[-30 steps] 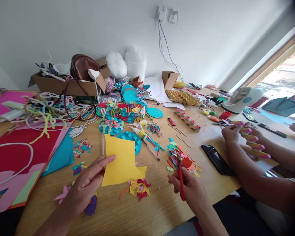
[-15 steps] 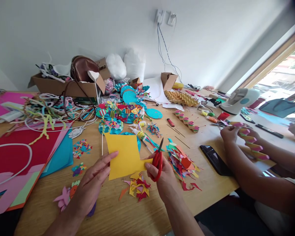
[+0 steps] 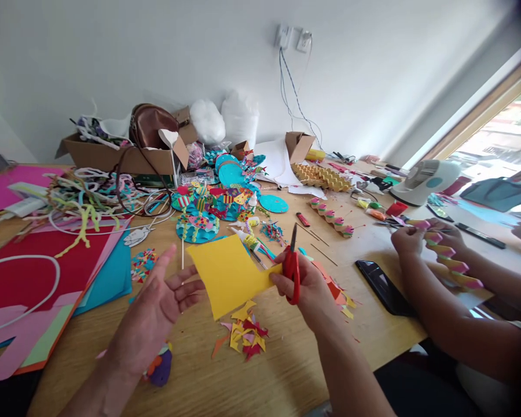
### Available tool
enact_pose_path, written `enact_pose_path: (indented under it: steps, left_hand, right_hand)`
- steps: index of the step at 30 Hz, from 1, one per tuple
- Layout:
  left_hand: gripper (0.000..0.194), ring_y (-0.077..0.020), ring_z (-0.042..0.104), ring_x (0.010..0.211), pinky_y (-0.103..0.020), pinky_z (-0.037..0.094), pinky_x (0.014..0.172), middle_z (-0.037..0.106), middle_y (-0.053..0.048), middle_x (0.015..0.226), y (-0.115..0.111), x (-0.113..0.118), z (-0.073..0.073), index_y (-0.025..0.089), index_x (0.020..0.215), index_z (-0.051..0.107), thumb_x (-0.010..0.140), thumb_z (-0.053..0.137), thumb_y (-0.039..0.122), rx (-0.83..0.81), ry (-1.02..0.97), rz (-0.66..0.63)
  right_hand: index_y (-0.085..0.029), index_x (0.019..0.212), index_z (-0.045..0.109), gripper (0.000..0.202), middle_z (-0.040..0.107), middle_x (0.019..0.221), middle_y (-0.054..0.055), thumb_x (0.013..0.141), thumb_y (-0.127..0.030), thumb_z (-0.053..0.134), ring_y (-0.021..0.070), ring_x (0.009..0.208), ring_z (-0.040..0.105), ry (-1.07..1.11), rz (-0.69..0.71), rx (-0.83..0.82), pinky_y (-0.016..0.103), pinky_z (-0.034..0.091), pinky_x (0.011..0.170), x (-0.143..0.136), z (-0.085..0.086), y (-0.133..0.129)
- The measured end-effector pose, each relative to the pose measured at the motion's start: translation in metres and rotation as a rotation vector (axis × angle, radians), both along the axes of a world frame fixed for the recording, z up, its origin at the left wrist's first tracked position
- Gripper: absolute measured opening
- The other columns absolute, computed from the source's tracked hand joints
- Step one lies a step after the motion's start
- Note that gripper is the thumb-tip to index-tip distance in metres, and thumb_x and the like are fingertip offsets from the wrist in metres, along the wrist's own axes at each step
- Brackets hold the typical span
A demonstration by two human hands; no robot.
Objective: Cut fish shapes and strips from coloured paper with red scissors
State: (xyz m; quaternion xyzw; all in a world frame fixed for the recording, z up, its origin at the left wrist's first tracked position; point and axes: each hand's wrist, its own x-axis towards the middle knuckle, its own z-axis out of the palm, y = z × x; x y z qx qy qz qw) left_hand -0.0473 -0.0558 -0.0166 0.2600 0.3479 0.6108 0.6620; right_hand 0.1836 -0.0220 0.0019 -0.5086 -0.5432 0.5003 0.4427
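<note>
A piece of yellow paper (image 3: 226, 272) with a narrow strip at its right side hangs over the table. My right hand (image 3: 304, 284) pinches that strip and also holds red-handled scissors (image 3: 292, 269), blades pointing up. Beside the paper's left edge is my left hand (image 3: 151, 307), palm turned up and fingers apart; whether a fingertip touches the paper I cannot tell. Below the paper lie yellow and red paper scraps (image 3: 247, 333). More coloured scraps (image 3: 330, 281) are partly hidden behind my right hand. Purple and orange cut-outs (image 3: 160, 368) show beside my left wrist.
Coloured sheets (image 3: 21, 278) cover the left side. Decorated blue discs (image 3: 200, 226), glue bottles (image 3: 247, 236) and wooden sticks (image 3: 323, 253) lie ahead. At right, a black phone (image 3: 384, 286) sits near a co-worker's hands (image 3: 410, 240), which hold a painted egg-carton strip (image 3: 447, 252).
My left hand has let go of the yellow paper and opened, palm up. The paper has tilted, and my right hand has shifted slightly right with it and the scissors.
</note>
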Motion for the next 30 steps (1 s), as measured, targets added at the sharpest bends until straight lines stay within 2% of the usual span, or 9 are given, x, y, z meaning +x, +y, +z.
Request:
enact_pose_path:
  steps: [4,9,12,15,18,21,25,27,30]
  left_hand:
    - [0.05,-0.0217,0.064,0.073,-0.028,0.052,0.059,0.07,-0.006,0.083,0.008,-0.019,0.008,0.022,0.113,0.059,0.07,0.059,0.046,-0.014,0.151,-0.234]
    - [0.026,-0.0239,0.065,0.079,-0.03,0.05,0.07,0.073,-0.003,0.081,0.015,-0.012,0.009,0.021,0.087,0.071,0.062,0.071,0.029,-0.057,0.491,-0.624]
    - [0.02,-0.0228,0.067,0.068,-0.03,0.051,0.064,0.074,-0.002,0.074,0.016,0.001,0.005,0.02,0.08,0.071,0.06,0.072,0.025,-0.122,0.515,-0.559]
    - [0.014,-0.0233,0.068,0.063,-0.03,0.052,0.059,0.074,-0.004,0.07,0.014,0.01,0.006,0.019,0.075,0.071,0.062,0.071,0.025,-0.171,0.417,-0.312]
    - [0.019,-0.0251,0.069,0.067,-0.032,0.052,0.06,0.075,-0.004,0.072,0.011,0.017,0.006,0.02,0.08,0.07,0.061,0.072,0.023,-0.213,0.298,-0.084]
    - [0.031,-0.026,0.069,0.071,-0.033,0.053,0.061,0.075,-0.004,0.076,0.009,0.026,0.003,0.019,0.091,0.067,0.061,0.072,0.023,-0.211,0.253,0.014]
    - [0.035,-0.0257,0.068,0.075,-0.031,0.052,0.063,0.074,-0.006,0.081,0.007,0.024,0.0,0.017,0.098,0.066,0.065,0.069,0.028,-0.159,0.28,-0.056]
    - [0.036,-0.0271,0.067,0.079,-0.032,0.052,0.064,0.073,-0.009,0.085,0.009,0.011,0.004,0.018,0.1,0.066,0.067,0.067,0.032,-0.117,0.273,-0.216]
    - [0.044,-0.0284,0.065,0.087,-0.032,0.052,0.07,0.07,-0.013,0.097,0.014,-0.012,0.013,0.016,0.096,0.069,0.07,0.058,0.05,-0.07,0.3,-0.265]
  right_hand:
    - [-0.018,0.085,0.052,0.019,0.047,0.063,-0.005,0.069,-0.022,0.062,0.0075,0.052,0.04,-0.231,0.309,0.093,0.018,0.034,0.046,0.012,0.015,0.011]
    - [-0.017,0.081,0.054,0.015,0.046,0.064,-0.005,0.07,-0.023,0.062,0.0077,0.055,0.038,-0.449,0.466,0.227,0.018,0.03,0.045,0.003,0.024,0.025]
    - [-0.018,0.079,0.053,0.016,0.046,0.065,-0.005,0.07,-0.026,0.062,0.0079,0.055,0.039,-0.309,0.425,0.213,0.018,0.032,0.046,-0.008,0.025,0.029]
    - [-0.019,0.083,0.05,0.023,0.047,0.065,-0.005,0.07,-0.034,0.062,0.0071,0.05,0.04,-0.013,0.213,0.136,0.019,0.032,0.044,-0.017,0.019,0.023]
    - [-0.019,0.083,0.049,0.029,0.052,0.066,-0.003,0.068,-0.039,0.064,0.0075,0.047,0.042,0.159,0.058,0.052,0.02,0.033,0.042,-0.024,0.003,0.008]
    - [-0.02,0.083,0.049,0.034,0.057,0.073,-0.001,0.061,-0.035,0.07,0.0101,0.057,0.048,0.255,0.035,0.001,0.022,0.039,0.051,-0.032,-0.017,-0.007]
    - [-0.02,0.079,0.051,0.032,0.047,0.061,-0.005,0.057,-0.031,0.072,0.0094,0.054,0.044,0.298,-0.051,-0.018,0.021,0.037,0.049,-0.039,-0.028,-0.013]
    - [-0.02,0.077,0.05,0.03,0.044,0.059,-0.006,0.058,-0.03,0.071,0.0086,0.053,0.041,0.285,-0.043,-0.02,0.02,0.034,0.049,-0.038,-0.024,-0.012]
    - [-0.02,0.076,0.05,0.029,0.044,0.06,-0.006,0.058,-0.029,0.071,0.0085,0.054,0.04,0.258,0.049,-0.037,0.019,0.032,0.05,-0.033,-0.012,-0.012]
